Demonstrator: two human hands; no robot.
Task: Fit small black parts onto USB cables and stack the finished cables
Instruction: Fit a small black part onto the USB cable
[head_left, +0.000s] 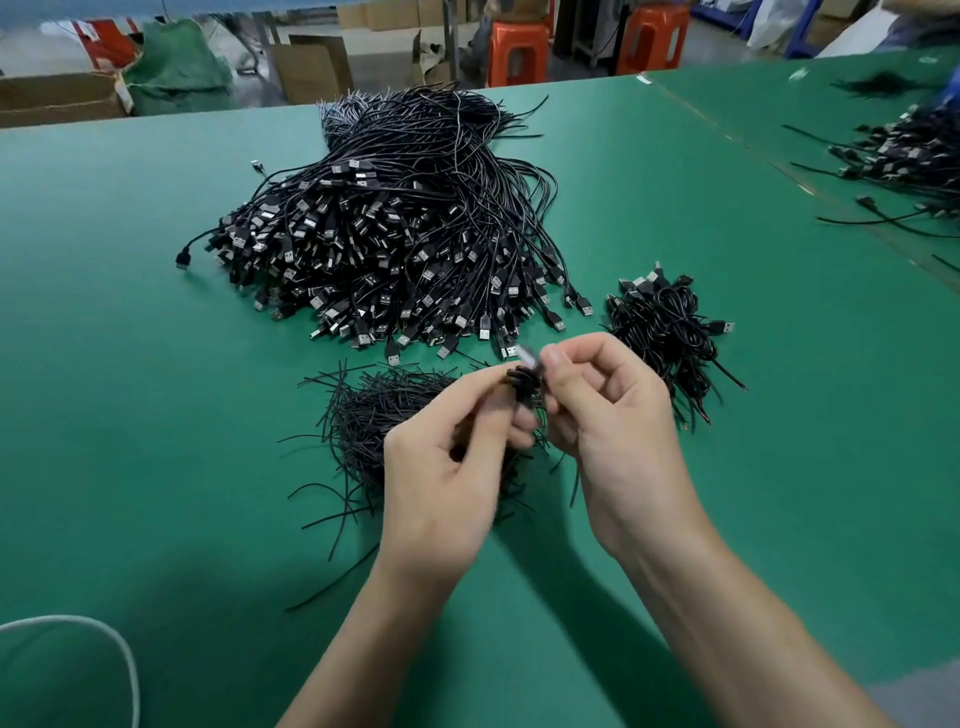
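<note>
A big heap of black USB cables (395, 228) lies in the middle of the green table (130, 364). A smaller stack of coiled cables (665, 327) sits to its right. A loose pile of thin black ties (374, 421) lies in front of the heap, partly hidden by my hands. My right hand (608, 415) pinches a coiled USB cable (524, 382) near its plug. My left hand (447, 467) pinches a thin black tie at that coil. The two hands meet above the tie pile, and the cable is blurred.
More cables (904, 156) lie on the adjoining table section at the far right. A white cord (104, 644) curves at the bottom left. Cardboard boxes (311, 67) and orange stools (519, 52) stand beyond the far edge.
</note>
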